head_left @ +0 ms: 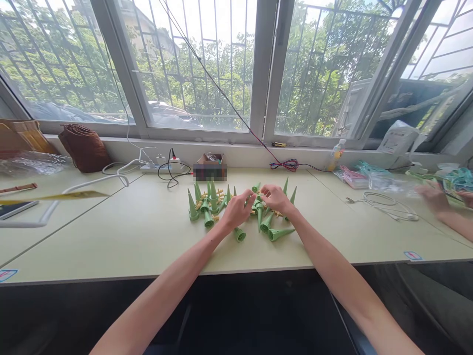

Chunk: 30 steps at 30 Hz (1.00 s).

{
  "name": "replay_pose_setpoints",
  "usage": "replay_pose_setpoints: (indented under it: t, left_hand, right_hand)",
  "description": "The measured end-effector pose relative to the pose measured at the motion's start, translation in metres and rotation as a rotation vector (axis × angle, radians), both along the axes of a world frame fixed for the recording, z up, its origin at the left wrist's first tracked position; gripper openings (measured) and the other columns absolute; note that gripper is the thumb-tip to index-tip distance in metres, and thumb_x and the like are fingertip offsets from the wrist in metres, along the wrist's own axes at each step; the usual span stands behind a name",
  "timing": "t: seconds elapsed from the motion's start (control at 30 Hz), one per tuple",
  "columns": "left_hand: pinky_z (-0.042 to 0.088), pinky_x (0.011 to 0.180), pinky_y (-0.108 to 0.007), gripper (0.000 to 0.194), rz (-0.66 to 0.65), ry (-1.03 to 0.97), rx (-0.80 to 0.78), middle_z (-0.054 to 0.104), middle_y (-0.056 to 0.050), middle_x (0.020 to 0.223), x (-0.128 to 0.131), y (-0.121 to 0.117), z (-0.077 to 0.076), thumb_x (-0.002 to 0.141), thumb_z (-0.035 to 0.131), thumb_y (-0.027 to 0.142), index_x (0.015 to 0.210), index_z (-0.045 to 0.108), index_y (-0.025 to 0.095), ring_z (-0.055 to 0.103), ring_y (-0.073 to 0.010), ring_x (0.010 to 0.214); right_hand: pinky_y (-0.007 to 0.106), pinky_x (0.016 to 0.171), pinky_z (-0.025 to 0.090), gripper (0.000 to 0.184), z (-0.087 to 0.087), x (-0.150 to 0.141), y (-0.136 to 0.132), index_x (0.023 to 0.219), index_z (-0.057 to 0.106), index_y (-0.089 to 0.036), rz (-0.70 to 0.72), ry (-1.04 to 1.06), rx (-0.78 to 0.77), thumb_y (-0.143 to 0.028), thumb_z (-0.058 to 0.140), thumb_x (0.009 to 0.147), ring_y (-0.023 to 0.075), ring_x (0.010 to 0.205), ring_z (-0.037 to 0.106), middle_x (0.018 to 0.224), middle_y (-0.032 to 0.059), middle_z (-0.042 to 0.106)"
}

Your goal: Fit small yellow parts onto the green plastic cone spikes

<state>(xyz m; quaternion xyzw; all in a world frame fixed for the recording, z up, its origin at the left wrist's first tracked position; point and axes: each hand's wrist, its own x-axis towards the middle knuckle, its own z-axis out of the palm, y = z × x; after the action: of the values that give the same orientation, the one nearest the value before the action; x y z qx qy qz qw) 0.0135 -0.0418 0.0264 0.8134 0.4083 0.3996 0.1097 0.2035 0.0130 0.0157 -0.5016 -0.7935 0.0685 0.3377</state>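
Over the middle of the table, my left hand [239, 209] is closed, with a green plastic spike [255, 189] at its fingertips. My right hand [274, 198] is bent in a pinch close beside it; whatever lies between those fingers is too small and hidden to make out. Hollow green cones lie around both hands. One cone [240, 235] rests below my left hand with its round mouth facing me, and another cone [279, 233] lies on its side below my right. To the left, several spikes [213, 199] stand upright among small yellow plastic fittings [199, 204].
A small open box [210, 170] and a white power strip [158, 167] with cables stand along the windowsill. At right lie a coiled white cable [388, 206], a bottle [336, 154] and plastic bags. Another person's hand [434, 199] works at the right edge. A white tube [55, 204] stretches at left.
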Motion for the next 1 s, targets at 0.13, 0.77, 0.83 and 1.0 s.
replay_pose_setpoints:
  t: [0.13,0.77,0.83,1.0]
  left_hand:
    - [0.032,0.054,-0.022,0.034,-0.025,-0.032,-0.019,0.058,0.001,0.064,0.000,0.000,0.000,0.099,0.027,0.041,0.085,0.050,0.020,0.046,-0.0111,0.050]
    - [0.032,0.055,-0.022,0.035,-0.021,-0.027,-0.019,0.057,0.001,0.064,0.000,-0.002,0.002,0.099,0.028,0.043,0.083,0.049,0.020,0.045,-0.0107,0.050]
    - [0.033,0.055,-0.022,0.036,-0.020,-0.022,-0.019,0.057,0.001,0.064,0.000,-0.002,0.002,0.099,0.027,0.043,0.085,0.051,0.020,0.046,-0.0108,0.050]
    - [0.033,0.055,-0.022,0.037,-0.017,-0.014,-0.023,0.057,0.001,0.063,0.000,-0.002,0.002,0.099,0.027,0.044,0.086,0.051,0.020,0.046,-0.0107,0.050]
  right_hand:
    - [0.023,0.074,0.046,0.022,0.005,0.004,-0.007,0.095,0.064,-0.016,0.049,-0.098,-0.067,-0.015,0.063,0.073,0.0130,0.074,0.059,0.093,0.0057,0.066]
    - [0.023,0.076,0.047,0.046,0.010,0.006,-0.014,0.110,0.062,-0.016,0.086,-0.143,-0.160,0.001,0.058,0.068,0.0104,0.072,0.060,0.109,0.0082,0.061]
    - [0.023,0.076,0.048,0.044,0.011,0.005,-0.014,0.109,0.062,-0.017,0.086,-0.119,-0.164,0.001,0.059,0.070,0.0098,0.070,0.060,0.109,0.0081,0.061]
    - [0.022,0.076,0.048,0.037,0.013,0.003,-0.015,0.106,0.063,-0.015,0.082,-0.066,-0.143,0.001,0.059,0.073,0.0108,0.072,0.061,0.103,0.0081,0.065]
